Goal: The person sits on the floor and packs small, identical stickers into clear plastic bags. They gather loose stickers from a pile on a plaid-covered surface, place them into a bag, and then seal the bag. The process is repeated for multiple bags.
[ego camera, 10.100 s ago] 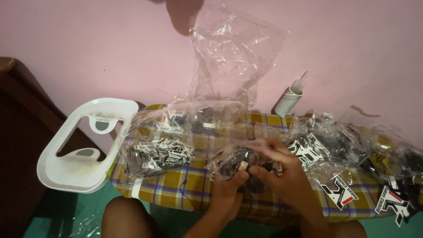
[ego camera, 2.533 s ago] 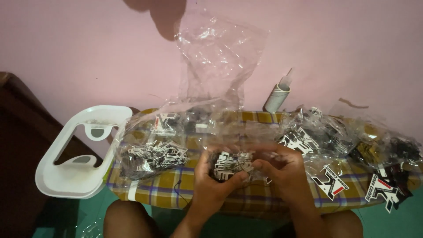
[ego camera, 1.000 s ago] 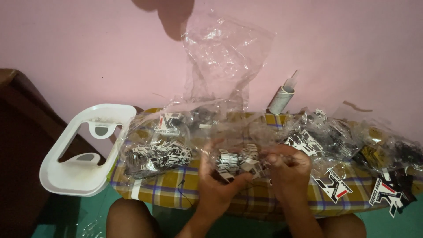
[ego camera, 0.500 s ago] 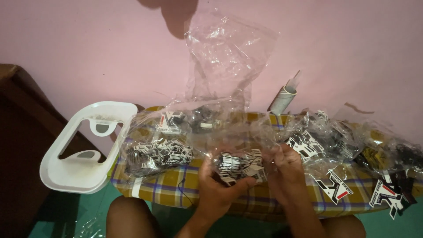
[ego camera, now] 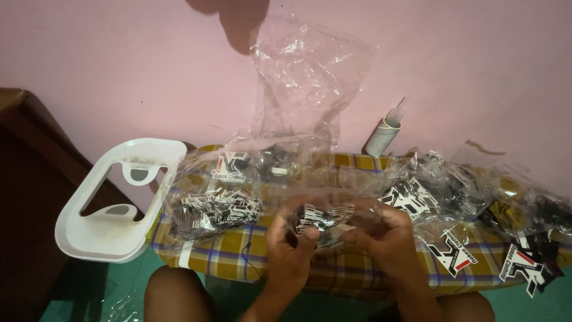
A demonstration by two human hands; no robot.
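My left hand (ego camera: 287, 250) and my right hand (ego camera: 384, 238) together grip a small clear plastic packet of black-and-white printed stickers (ego camera: 322, 217), held just above a plaid yellow cushion (ego camera: 238, 256) on my lap. The left thumb presses the packet's left edge, the right fingers pinch its right side. A larger clear bag of the same stickers (ego camera: 211, 206) lies to the left on the cushion. More bagged stickers (ego camera: 426, 191) lie to the right.
A tall empty clear plastic bag (ego camera: 304, 77) stands against the pink wall. A white plastic seat-shaped tray (ego camera: 113, 197) sits at the left. A grey roll (ego camera: 381, 134) leans on the wall. Loose stickers (ego camera: 453, 253) and dark packets (ego camera: 536, 214) lie at right.
Both hands have kept hold of the small packet and shifted it slightly left and upward; the fingers have re-gripped its edges. The bags around it have stayed put.
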